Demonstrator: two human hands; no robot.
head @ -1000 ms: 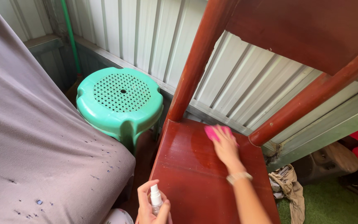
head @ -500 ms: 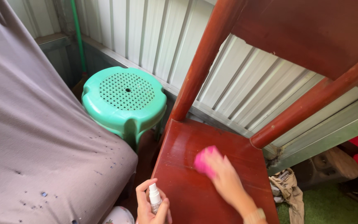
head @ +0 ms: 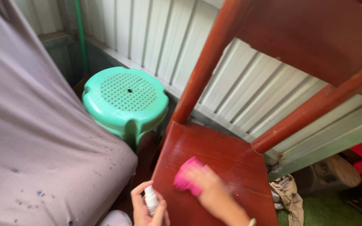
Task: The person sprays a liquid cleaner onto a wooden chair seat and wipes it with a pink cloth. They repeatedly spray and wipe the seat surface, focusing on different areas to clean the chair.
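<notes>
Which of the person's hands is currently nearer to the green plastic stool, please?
Left. The left hand, holding a small spray bottle, sits just below the green stool; the right hand, pressing a pink cloth, is farther right on the chair seat.

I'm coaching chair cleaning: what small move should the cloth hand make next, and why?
Probably sweep the pink cloth under the right hand toward the seat's right side; it sits at the front-left, and the left hand holds the spray bottle clear.
</notes>
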